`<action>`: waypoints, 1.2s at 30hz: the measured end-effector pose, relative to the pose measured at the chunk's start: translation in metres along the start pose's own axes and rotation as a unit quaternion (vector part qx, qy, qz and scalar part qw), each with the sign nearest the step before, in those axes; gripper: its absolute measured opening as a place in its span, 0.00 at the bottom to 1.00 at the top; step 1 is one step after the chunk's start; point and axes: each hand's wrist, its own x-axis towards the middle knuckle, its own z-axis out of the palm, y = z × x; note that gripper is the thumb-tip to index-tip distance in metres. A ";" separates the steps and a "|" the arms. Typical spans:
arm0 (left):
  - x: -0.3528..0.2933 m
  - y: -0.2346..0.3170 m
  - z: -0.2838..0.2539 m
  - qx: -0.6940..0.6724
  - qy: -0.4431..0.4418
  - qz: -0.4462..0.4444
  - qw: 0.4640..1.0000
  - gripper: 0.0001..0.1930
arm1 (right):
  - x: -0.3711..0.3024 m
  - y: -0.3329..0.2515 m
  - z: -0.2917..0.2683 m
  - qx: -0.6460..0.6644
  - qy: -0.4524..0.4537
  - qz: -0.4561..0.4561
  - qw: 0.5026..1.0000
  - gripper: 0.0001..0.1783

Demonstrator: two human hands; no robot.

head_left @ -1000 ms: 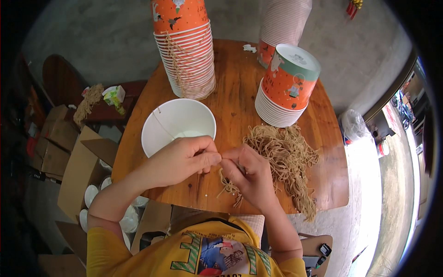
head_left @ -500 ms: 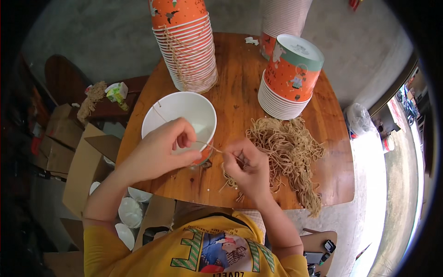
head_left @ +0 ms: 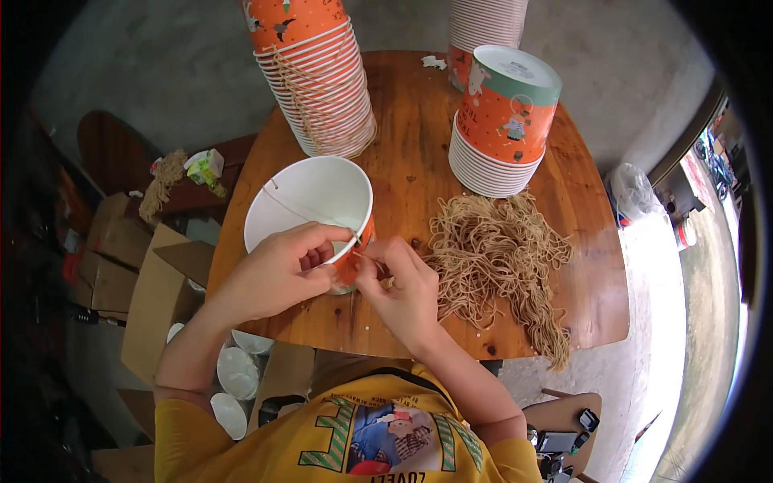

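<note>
Right fingers [head_left: 396, 254] now swing in, so cord [head_left: 288, 207] meets bucket [head_left: 322, 189]; pinched on it, I think, kinda blurry. Half-curled left fingers [head_left: 320, 233] hold the bucket alongside.

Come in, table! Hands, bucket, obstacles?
Left hand at rim of paper bucket. Right hand pinching cord just outside. Cord pile lies right, clear of bucket.

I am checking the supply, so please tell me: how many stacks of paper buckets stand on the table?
3: a tall stack beyond the open bucket, a short stack at the right, and a back stack partly hidden behind it.
</note>
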 end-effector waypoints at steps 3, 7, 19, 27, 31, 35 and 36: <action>0.000 0.001 0.001 -0.010 0.002 0.000 1.000 0.20 | 0.001 0.001 0.001 -0.006 0.000 -0.004 1.000 0.10; 0.001 0.001 0.002 -0.007 -0.001 0.001 1.000 0.20 | 0.000 0.001 0.001 -0.017 0.003 -0.007 1.000 0.10; 0.004 -0.002 0.008 0.004 -0.013 0.017 1.000 0.17 | -0.001 0.005 0.002 -0.059 -0.008 -0.001 0.998 0.10; 0.024 -0.019 0.003 -0.014 -0.049 -0.007 0.999 0.08 | -0.005 0.008 0.000 -0.057 -0.033 0.018 0.998 0.09; 0.029 -0.015 0.003 0.031 -0.041 -0.004 0.999 0.05 | -0.004 0.007 0.000 -0.055 -0.044 0.018 0.997 0.09; 0.027 -0.011 0.003 0.063 -0.014 0.004 0.998 0.05 | 0.001 0.007 -0.012 0.018 -0.072 0.085 0.994 0.08; 0.027 -0.012 0.002 0.061 0.038 0.028 0.997 0.05 | 0.004 0.008 -0.020 0.012 -0.076 0.097 0.992 0.08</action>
